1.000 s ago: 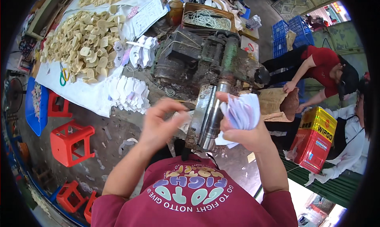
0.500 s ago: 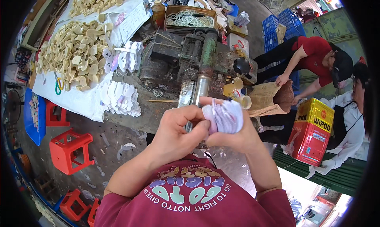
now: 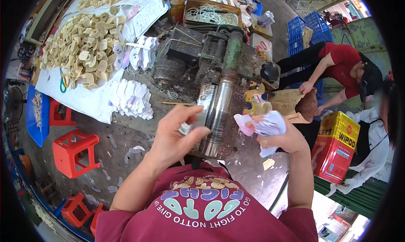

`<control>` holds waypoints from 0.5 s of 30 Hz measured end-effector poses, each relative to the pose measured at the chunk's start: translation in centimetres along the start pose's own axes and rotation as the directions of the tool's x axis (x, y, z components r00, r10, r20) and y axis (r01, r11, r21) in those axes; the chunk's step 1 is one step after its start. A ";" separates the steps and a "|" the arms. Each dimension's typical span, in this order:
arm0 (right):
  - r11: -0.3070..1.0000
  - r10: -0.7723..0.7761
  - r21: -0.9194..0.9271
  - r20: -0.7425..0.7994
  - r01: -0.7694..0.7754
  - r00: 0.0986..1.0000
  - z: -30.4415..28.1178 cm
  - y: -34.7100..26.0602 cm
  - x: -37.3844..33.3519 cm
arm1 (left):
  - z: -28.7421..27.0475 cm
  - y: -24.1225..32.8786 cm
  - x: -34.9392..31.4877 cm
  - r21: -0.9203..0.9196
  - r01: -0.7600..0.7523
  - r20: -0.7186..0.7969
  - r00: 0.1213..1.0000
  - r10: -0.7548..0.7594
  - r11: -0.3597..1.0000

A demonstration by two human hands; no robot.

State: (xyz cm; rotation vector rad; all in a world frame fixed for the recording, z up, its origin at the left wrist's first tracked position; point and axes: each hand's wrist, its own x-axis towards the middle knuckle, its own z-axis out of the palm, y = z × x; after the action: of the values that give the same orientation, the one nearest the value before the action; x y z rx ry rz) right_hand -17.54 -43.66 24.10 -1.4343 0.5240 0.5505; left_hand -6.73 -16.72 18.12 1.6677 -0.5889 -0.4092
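My right hand (image 3: 287,137) is closed round a stack of thin white and pinkish cut pieces (image 3: 271,125), held to the right of the machine's shiny steel roller (image 3: 220,111). One pink piece (image 3: 243,123) sticks out from the stack toward the roller. My left hand (image 3: 174,130) hovers at the roller's left side, thumb and fingers apart. A small whitish patch shows between its thumb and fingers; I cannot make out what it is. Beyond both hands stands the greasy old machine (image 3: 213,52), with a green column and a dark motor housing.
Bundles of white cut pieces (image 3: 130,99) and a heap of beige moulded pieces (image 3: 86,52) lie on the left table. Red stools (image 3: 69,157) stand at lower left. At right, one person handles a brown sack (image 3: 291,103); another is beside a red-and-yellow tin (image 3: 336,147).
My hands have drawn apart: the left moved left and opened, while the right carried the stack to the right. The steel roller between them is now uncovered.
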 end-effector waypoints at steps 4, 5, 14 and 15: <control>0.977 0.116 -0.187 0.045 -0.106 0.992 0.6 0.4 2.5 | 0.6 -4.3 -0.3 0.399 -0.110 -0.121 0.978 0.171 0.910; 0.978 0.107 -0.184 0.068 -0.093 0.992 1.3 0.3 3.3 | 0.7 -4.5 -0.4 0.380 -0.104 -0.127 0.979 0.163 0.919; 0.982 -0.144 0.112 -0.096 0.154 0.985 1.6 -0.7 2.1 | -3.8 -8.3 -0.2 0.125 0.105 -0.395 0.917 -0.048 0.986; 0.976 -0.165 0.128 -0.106 0.178 0.980 1.5 -0.2 1.9 | -5.9 -9.4 0.1 0.105 0.155 -0.449 0.889 -0.092 0.982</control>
State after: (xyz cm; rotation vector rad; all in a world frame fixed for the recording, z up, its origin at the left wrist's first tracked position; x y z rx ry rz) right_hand -15.91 -42.10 23.13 -1.3638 0.4976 0.3031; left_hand -1.87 -10.95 9.96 1.8623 -0.1725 -0.0683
